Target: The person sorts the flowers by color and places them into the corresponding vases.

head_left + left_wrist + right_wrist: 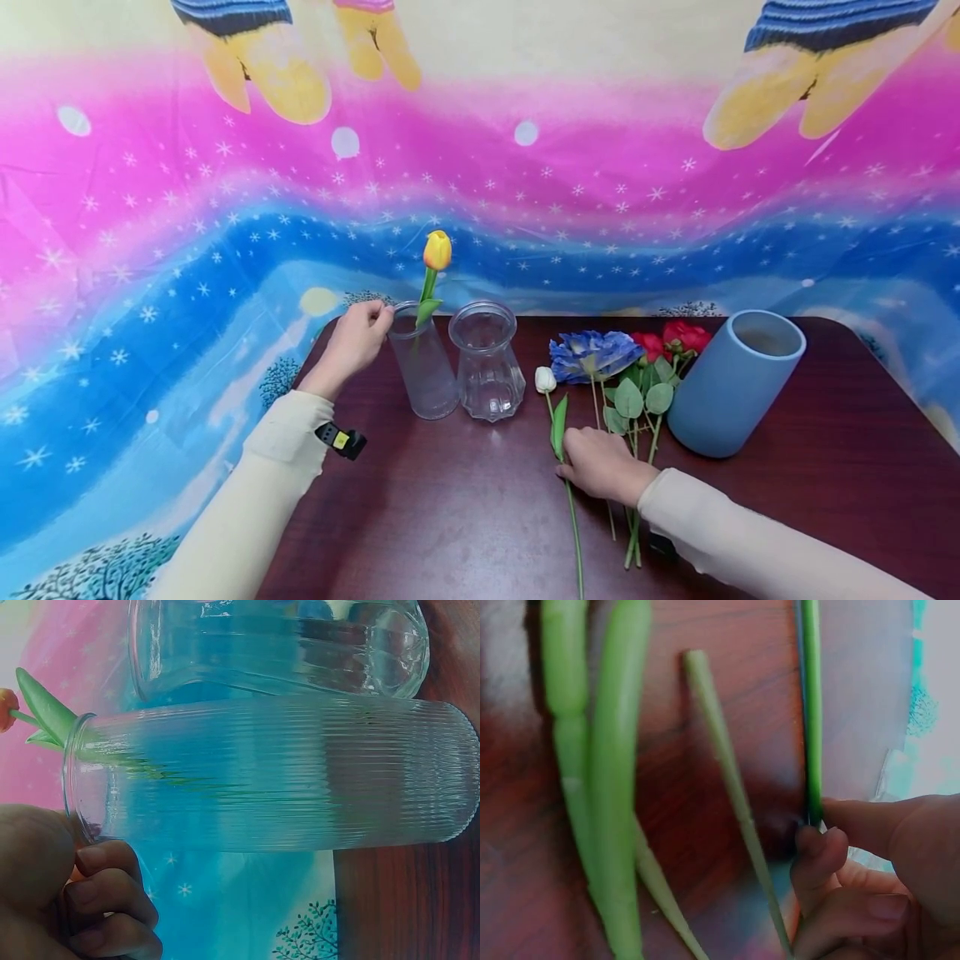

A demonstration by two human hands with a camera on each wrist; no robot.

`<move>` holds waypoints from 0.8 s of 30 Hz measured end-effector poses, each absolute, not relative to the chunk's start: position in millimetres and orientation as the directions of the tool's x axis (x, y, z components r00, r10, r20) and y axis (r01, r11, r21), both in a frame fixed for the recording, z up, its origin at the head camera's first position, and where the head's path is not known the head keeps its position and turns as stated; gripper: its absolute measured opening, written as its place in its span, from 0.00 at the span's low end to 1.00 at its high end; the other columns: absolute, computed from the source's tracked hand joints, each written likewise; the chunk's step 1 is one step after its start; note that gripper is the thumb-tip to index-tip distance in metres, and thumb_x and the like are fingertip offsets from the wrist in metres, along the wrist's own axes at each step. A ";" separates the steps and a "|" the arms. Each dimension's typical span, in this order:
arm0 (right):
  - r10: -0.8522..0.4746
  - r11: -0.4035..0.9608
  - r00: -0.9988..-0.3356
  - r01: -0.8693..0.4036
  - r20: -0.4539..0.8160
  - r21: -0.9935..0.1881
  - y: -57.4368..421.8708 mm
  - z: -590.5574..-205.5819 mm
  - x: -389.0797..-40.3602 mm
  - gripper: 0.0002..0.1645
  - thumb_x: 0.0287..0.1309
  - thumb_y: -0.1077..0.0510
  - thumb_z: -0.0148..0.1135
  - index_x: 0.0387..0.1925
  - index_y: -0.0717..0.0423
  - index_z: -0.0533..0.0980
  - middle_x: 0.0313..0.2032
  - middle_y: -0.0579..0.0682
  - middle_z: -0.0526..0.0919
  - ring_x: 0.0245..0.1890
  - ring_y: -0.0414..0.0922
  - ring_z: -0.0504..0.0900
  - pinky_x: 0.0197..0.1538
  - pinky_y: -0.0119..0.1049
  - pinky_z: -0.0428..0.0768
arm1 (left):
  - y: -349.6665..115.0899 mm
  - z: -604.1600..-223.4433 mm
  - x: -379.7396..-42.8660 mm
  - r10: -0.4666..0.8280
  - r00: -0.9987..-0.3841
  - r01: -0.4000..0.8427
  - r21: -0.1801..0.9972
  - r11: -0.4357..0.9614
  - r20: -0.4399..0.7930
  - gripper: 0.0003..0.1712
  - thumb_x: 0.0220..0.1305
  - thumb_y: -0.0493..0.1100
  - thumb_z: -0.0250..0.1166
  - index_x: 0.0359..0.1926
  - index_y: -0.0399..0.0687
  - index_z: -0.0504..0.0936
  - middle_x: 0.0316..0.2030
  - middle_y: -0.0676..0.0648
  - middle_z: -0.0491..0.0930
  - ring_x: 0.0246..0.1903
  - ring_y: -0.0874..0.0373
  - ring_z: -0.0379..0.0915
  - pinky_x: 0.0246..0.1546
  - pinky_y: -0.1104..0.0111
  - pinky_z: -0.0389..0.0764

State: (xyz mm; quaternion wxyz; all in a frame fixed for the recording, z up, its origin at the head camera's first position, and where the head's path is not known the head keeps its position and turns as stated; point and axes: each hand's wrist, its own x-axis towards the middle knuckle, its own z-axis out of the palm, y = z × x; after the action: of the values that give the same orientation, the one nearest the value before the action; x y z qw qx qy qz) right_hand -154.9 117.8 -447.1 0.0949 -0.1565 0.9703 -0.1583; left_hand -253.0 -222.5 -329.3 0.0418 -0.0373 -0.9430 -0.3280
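At the rim of a ribbed vase [431,379] holding a yellow tulip [429,282], I have my left hand [356,337] pinching the edge, fingers curled. Just left of the blue flower [592,354], my right hand [606,465] grips a white tulip [558,427] by its stem.

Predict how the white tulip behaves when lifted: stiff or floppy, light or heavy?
The white tulip is probably light: a small bloom on a thin stem. That stem looks fairly stiff, running nearly straight either side of the right hand. Pinched at one spot, it may twist between the fingers.
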 end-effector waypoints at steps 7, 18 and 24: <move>-0.319 0.906 -0.924 -0.233 -0.209 -0.355 117.1 -443.4 -158.6 0.27 0.56 0.55 0.74 0.14 0.50 0.64 0.13 0.43 0.62 0.15 0.43 0.67 0.21 0.39 0.63 | -222.8 -329.1 -253.1 0.045 -0.993 0.104 0.620 0.778 0.111 0.23 0.80 0.51 0.47 0.25 0.47 0.66 0.26 0.45 0.74 0.25 0.52 0.67 0.29 0.64 0.67; -0.344 0.879 -0.917 -0.238 -0.203 -0.414 117.0 -442.8 -161.9 0.27 0.52 0.63 0.69 0.11 0.49 0.60 0.11 0.41 0.56 0.15 0.41 0.57 0.20 0.35 0.57 | -223.2 -329.2 -253.4 0.039 -0.994 0.097 0.618 0.780 0.106 0.23 0.80 0.52 0.46 0.25 0.47 0.66 0.27 0.44 0.75 0.25 0.52 0.67 0.29 0.64 0.67; -0.345 0.871 -0.922 -0.244 -0.178 -0.426 116.9 -445.2 -164.5 0.26 0.45 0.64 0.69 0.09 0.48 0.60 0.11 0.40 0.55 0.15 0.41 0.56 0.21 0.35 0.59 | -223.1 -329.6 -253.9 0.045 -0.993 0.101 0.619 0.779 0.106 0.23 0.80 0.51 0.46 0.25 0.47 0.66 0.27 0.44 0.74 0.25 0.52 0.68 0.29 0.64 0.67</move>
State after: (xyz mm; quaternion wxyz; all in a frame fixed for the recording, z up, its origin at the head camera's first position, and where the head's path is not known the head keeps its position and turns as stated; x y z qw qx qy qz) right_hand -164.5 116.9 -445.2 0.1249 -0.1536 0.9592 -0.2021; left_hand -253.9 -223.1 -329.6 0.0424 -0.0388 -0.9422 -0.3301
